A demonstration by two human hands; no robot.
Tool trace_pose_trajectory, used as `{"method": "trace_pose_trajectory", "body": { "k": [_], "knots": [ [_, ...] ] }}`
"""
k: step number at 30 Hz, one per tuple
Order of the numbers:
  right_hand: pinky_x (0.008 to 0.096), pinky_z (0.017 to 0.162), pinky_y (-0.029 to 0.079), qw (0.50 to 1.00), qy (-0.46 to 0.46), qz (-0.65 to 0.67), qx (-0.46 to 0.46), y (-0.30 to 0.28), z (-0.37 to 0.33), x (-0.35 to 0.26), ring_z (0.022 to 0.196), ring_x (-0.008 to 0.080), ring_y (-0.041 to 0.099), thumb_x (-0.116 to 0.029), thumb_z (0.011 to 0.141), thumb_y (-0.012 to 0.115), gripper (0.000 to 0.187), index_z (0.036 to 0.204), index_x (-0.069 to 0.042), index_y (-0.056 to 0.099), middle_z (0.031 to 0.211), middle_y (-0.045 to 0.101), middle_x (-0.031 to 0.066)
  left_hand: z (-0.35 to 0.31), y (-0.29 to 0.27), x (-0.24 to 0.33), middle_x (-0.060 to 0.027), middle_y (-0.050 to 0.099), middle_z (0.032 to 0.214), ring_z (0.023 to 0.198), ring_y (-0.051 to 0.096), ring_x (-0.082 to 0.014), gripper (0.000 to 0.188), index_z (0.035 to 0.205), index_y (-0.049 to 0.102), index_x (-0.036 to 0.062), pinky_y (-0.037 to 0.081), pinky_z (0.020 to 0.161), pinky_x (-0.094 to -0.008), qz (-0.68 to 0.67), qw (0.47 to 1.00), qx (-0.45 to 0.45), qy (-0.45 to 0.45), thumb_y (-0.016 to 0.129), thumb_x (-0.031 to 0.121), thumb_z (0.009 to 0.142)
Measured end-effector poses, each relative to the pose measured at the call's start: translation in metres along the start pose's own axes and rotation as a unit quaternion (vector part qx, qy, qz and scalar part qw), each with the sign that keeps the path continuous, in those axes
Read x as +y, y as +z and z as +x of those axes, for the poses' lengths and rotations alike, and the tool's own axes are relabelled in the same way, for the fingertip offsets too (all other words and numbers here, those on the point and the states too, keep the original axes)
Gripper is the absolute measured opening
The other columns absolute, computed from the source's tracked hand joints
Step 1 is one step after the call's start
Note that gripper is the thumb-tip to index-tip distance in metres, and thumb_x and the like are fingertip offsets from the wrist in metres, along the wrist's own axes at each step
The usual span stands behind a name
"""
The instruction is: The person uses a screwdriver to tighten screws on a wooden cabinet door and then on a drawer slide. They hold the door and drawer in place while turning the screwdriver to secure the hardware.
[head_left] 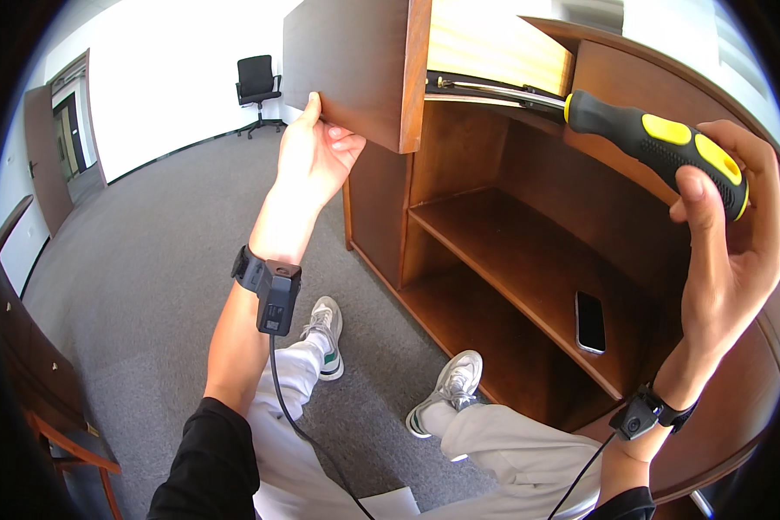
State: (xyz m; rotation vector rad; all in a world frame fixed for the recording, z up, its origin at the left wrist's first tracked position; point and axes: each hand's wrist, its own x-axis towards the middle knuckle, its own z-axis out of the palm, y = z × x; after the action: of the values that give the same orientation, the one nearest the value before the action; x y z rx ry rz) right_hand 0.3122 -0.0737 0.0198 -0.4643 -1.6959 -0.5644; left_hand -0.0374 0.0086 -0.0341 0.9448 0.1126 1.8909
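Observation:
My right hand is closed around the end of a screwdriver with a black and yellow handle. Its metal shaft points left along the drawer's slide rail, and the tip is near the rail's front end, just behind the drawer front. Whether the tip sits in a screw is too small to tell. My left hand grips the lower edge of this dark brown drawer front, thumb on its face and fingers curled below. The drawer's pale wooden side shows above the rail; the drawer is pulled out.
Below the drawer is a brown cabinet with an open shelf, where a phone lies. A black office chair stands by the far wall. Brown wooden furniture is at the left edge. Cables hang from both wrist devices.

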Motion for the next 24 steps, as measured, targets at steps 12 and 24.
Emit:
{"method": "trace_pose_trajectory", "body": {
  "k": [12,24],
  "knots": [
    [0.0289,0.087,0.052,0.995,-0.084,0.018,-0.059,-0.003,-0.006,0.006,0.108,0.0216,0.057,-0.002,0.090,0.058,0.040,0.128,-0.003,0.046,0.124,0.050,0.0137,0.000,0.003,-0.002,-0.0028,0.054,0.099,0.075,0.045,-0.0110,0.028,0.109,0.048,0.0078,0.040,0.063,-0.0252,0.081,0.996,0.026,0.022,0.035,0.032,0.106],
    [0.0209,0.068,0.046,0.996,0.058,-0.048,-0.052,-0.006,-0.003,-0.004,0.074,0.0104,0.054,-0.031,0.091,0.068,0.040,0.117,-0.003,0.055,0.091,0.058,0.0050,-0.002,0.007,0.001,-0.0041,0.055,0.115,0.093,0.049,-0.0124,0.028,0.119,0.046,0.0082,0.041,0.073,-0.0265,0.058,0.998,-0.008,0.004,0.033,0.030,0.107]
  ]
}}
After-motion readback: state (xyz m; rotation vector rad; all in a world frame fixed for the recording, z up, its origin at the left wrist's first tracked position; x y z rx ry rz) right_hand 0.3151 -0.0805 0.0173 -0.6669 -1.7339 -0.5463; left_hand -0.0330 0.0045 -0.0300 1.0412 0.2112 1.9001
